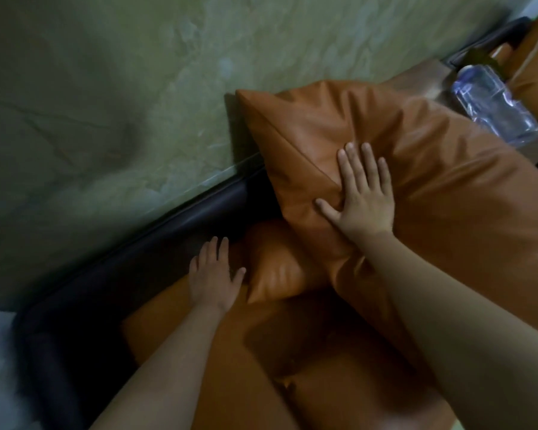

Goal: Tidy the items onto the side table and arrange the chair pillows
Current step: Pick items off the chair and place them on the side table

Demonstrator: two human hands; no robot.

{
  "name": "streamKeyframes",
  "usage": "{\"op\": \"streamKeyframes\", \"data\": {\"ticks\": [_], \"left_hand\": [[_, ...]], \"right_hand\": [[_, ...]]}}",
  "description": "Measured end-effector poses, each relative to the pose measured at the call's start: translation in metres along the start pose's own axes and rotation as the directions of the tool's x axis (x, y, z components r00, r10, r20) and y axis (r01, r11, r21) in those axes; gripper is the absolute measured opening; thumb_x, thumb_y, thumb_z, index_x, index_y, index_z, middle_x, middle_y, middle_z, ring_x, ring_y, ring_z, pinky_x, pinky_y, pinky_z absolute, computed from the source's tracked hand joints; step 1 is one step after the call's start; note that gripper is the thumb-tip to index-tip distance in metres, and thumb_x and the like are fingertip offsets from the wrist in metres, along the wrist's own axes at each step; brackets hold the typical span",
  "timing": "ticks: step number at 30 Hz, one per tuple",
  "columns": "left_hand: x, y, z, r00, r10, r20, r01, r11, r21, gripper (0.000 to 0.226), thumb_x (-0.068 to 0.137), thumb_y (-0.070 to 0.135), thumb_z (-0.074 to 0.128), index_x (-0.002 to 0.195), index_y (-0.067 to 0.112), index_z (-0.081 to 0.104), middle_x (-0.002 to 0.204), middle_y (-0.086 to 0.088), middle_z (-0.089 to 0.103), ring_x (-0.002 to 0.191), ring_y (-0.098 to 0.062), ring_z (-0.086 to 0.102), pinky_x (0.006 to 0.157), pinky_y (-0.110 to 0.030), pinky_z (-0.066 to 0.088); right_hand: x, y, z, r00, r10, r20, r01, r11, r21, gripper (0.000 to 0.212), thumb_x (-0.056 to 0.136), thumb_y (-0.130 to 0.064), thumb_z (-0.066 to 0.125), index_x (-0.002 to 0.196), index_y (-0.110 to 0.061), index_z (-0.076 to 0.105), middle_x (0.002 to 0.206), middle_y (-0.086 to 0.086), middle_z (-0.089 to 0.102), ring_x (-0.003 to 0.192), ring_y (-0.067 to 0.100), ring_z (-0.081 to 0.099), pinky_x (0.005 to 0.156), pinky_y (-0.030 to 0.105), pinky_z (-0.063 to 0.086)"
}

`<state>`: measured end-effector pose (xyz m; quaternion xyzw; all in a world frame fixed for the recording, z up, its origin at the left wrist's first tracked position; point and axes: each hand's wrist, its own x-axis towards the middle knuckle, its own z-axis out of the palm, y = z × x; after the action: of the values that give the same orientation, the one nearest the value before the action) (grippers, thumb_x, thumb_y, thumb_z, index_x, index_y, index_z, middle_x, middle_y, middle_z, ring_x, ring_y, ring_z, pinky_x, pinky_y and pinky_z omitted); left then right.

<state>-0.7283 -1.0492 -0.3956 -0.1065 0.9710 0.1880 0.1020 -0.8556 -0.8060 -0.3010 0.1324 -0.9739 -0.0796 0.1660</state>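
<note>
Large orange leather pillow [401, 169] leans against the green marbled wall [121, 88]; small orange leather pillow [277, 268] lies before it, clear plastic bottle [491, 103] behind right.

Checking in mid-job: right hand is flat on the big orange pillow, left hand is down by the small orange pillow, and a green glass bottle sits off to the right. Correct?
Not quite: the bottle is clear plastic, not green glass, as the head view shows. The rest holds: the right hand lies flat on the big orange pillow, and the left hand is down by the small orange pillow.
</note>
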Motion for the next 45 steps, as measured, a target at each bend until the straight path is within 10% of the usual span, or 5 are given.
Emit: {"op": "streamKeyframes", "data": {"ticks": [24, 30, 45], "left_hand": [[0.06, -0.062, 0.109, 0.984, -0.079, 0.16, 0.099, 0.988, -0.121, 0.087, 0.081, 0.034, 0.071, 0.151, 0.027, 0.019, 0.157, -0.004, 0.017, 0.139, -0.031, 0.023, 0.107, -0.045, 0.035], [0.063, -0.071, 0.129, 0.986, -0.111, 0.127, 0.131, 0.978, -0.16, 0.064, 0.08, 0.02, 0.073, 0.138, 0.011, 0.047, 0.143, -0.013, 0.032, 0.123, -0.034, 0.034, 0.097, -0.04, 0.04], [-0.021, -0.05, -0.013, 0.994, -0.044, -0.096, 0.008, 0.937, -0.348, 0.05, 0.076, 0.034, 0.074, 0.121, 0.021, 0.056, 0.116, -0.002, 0.052, 0.108, -0.023, 0.045, 0.085, -0.035, 0.042]], "right_hand": [[-0.007, -0.024, 0.064, 0.963, -0.118, -0.241, 0.133, 0.99, 0.047, 0.084, 0.084, -0.062, 0.049, 0.15, -0.018, 0.022, 0.157, -0.002, 0.019, 0.146, 0.02, 0.014, 0.118, 0.037, 0.004], [-0.009, -0.029, 0.076, 0.952, -0.144, -0.269, 0.161, 0.986, 0.042, 0.081, 0.086, -0.062, 0.047, 0.149, -0.017, 0.025, 0.156, -0.001, 0.019, 0.145, 0.022, 0.016, 0.118, 0.038, 0.006], [-0.027, -0.057, 0.031, 0.996, -0.07, 0.046, 0.067, 0.995, 0.073, 0.062, 0.093, -0.039, 0.041, 0.149, -0.016, 0.026, 0.156, 0.004, 0.027, 0.145, 0.024, 0.018, 0.116, 0.037, 0.001]]}}
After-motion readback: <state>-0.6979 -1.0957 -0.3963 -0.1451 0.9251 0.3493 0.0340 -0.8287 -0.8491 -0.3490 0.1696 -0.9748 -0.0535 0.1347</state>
